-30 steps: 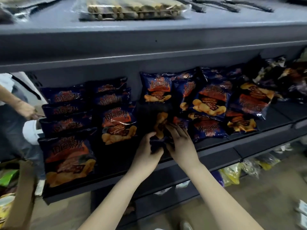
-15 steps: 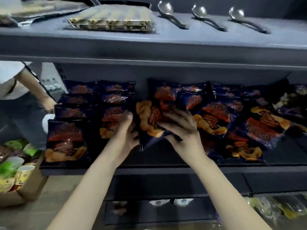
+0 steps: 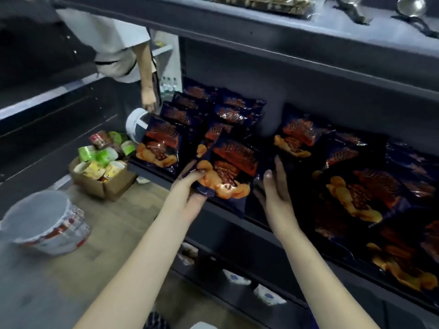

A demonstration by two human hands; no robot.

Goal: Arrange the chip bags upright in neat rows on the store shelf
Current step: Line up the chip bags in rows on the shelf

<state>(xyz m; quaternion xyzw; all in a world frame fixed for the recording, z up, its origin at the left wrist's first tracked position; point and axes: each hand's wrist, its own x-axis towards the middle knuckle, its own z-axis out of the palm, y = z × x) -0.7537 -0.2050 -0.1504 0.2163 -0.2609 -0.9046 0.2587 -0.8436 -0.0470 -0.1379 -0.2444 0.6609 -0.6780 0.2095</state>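
Your left hand grips the lower left corner of a chip bag, holding it tilted over the front edge of the shelf among the other bags, while your right hand lies flat, fingers straight, just beside the bag's right edge.
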